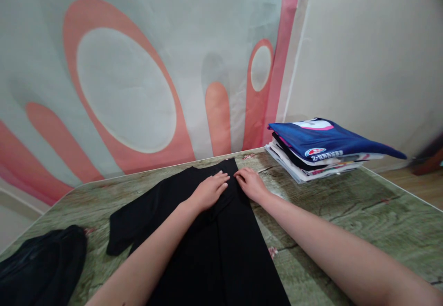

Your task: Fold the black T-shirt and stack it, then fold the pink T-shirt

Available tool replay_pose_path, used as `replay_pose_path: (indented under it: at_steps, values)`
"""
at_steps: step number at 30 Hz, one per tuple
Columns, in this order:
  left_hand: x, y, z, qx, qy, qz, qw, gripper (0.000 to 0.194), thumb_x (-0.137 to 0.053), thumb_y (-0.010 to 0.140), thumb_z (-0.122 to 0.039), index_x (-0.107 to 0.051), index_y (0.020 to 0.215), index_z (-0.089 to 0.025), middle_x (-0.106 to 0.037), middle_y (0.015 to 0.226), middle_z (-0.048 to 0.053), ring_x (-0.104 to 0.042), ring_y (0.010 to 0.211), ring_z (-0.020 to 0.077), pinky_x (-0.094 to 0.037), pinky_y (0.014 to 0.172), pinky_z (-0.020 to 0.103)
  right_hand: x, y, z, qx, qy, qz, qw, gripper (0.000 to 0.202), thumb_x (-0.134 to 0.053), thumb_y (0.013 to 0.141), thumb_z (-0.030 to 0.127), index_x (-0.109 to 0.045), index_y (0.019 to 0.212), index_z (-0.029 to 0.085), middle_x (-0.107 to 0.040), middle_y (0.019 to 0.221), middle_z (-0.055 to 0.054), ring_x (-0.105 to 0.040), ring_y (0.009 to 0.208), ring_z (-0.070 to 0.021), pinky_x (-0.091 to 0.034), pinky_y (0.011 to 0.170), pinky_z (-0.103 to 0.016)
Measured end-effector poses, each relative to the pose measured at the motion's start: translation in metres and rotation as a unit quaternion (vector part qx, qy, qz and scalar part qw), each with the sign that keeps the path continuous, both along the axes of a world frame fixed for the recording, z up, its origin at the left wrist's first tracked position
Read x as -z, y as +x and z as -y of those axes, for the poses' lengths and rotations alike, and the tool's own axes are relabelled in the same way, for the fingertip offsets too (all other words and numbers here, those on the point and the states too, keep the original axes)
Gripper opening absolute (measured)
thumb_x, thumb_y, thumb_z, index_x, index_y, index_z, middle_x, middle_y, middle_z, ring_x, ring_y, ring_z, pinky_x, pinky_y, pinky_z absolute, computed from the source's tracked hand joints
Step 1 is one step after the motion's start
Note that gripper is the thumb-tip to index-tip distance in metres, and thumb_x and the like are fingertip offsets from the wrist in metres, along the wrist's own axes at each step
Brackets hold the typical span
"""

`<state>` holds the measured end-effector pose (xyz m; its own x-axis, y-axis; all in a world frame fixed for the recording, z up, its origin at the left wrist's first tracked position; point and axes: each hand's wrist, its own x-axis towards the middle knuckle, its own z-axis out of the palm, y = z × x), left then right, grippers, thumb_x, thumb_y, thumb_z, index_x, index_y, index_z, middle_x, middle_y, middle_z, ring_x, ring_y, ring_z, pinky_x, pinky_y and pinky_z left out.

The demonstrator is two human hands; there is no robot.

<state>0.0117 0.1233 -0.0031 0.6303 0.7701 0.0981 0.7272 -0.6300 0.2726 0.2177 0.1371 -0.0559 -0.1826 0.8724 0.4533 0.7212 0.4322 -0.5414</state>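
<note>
The left hand (pixel 210 191), flat, gripping nothing, should steady the shirt (pixel 238 246); the right hand (pixel 251 183), half-curled, grip unclear, should straighten the right edge.

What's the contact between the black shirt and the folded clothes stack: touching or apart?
Apart: the head view shows tabletop between the black shirt and the folded clothes stack.

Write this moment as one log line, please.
left hand: laid on black garment | right hand: at its right edge | folded clothes: stacked on table
</note>
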Motion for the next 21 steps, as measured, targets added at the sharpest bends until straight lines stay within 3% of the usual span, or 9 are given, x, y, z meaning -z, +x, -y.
replay_pose_path:
  at_steps: [4, 7, 11, 14, 17, 21]
  values:
    - [0.010, -0.007, 0.030, 0.022, -0.031, -0.075, 0.996, 0.055, -0.027, 0.098, -0.048, -0.022, 0.148, -0.028, -0.016, 0.156, 0.003, -0.012, 0.144, 0.0216, -0.014, 0.113, 0.051, 0.001, -0.001, 0.003, -0.002, 0.009, 0.010, 1.000, 0.017, -0.053, 0.086, 0.015, -0.066, 0.093, 0.023, -0.063, 0.096, -0.004, -0.056, 0.097, -0.0191, -0.040, 0.089, -0.033]
    - [0.009, -0.008, 0.036, 0.019, -0.039, -0.089, 0.995, 0.055, -0.024, 0.098, -0.050, -0.018, 0.149, -0.030, -0.012, 0.157, 0.003, -0.009, 0.144, 0.0224, -0.010, 0.113, 0.053, -0.001, -0.001, 0.006, -0.009, 0.020, 0.017, 1.000, 0.018, -0.052, 0.085, 0.013, -0.065, 0.092, 0.023, -0.063, 0.097, -0.004, -0.056, 0.097, -0.0189, -0.040, 0.089, -0.033]
    - [-0.008, -0.015, 0.045, 0.031, -0.059, -0.091, 0.994, 0.069, -0.039, 0.091, -0.058, -0.015, 0.149, -0.031, -0.010, 0.158, 0.006, -0.009, 0.144, 0.0281, -0.012, 0.111, 0.055, -0.003, -0.001, 0.007, -0.012, 0.022, 0.023, 0.999, 0.019, -0.051, 0.086, 0.013, -0.065, 0.092, 0.023, -0.063, 0.096, -0.004, -0.056, 0.096, -0.0187, -0.041, 0.088, -0.032]
    - [-0.024, -0.023, 0.060, 0.029, -0.050, -0.082, 0.995, 0.080, -0.058, 0.080, -0.057, -0.024, 0.146, -0.027, -0.022, 0.154, 0.011, -0.025, 0.138, 0.0311, -0.026, 0.108, 0.049, -0.003, -0.001, 0.007, -0.011, 0.015, 0.025, 1.000, 0.018, -0.052, 0.086, 0.014, -0.066, 0.093, 0.023, -0.063, 0.097, -0.004, -0.056, 0.097, -0.0190, -0.040, 0.089, -0.033]
    - [-0.034, -0.024, 0.072, -0.012, -0.023, -0.087, 0.996, 0.051, -0.058, 0.081, -0.043, -0.046, 0.126, -0.021, -0.048, 0.131, 0.011, -0.051, 0.116, 0.0259, -0.042, 0.094, 0.036, -0.002, -0.001, 0.005, -0.009, 0.005, 0.030, 0.999, 0.016, -0.053, 0.085, 0.016, -0.066, 0.092, 0.023, -0.063, 0.098, -0.004, -0.055, 0.097, -0.0192, -0.040, 0.088, -0.033]
    - [-0.032, -0.013, 0.075, -0.057, 0.011, -0.126, 0.990, 0.019, -0.044, 0.088, -0.024, -0.050, 0.106, -0.020, -0.058, 0.104, 0.008, -0.060, 0.095, 0.0218, -0.047, 0.079, 0.031, -0.003, -0.001, 0.006, -0.005, 0.001, 0.040, 0.999, 0.016, -0.053, 0.086, 0.018, -0.066, 0.093, 0.023, -0.063, 0.099, -0.004, -0.055, 0.098, -0.0192, -0.040, 0.088, -0.032]
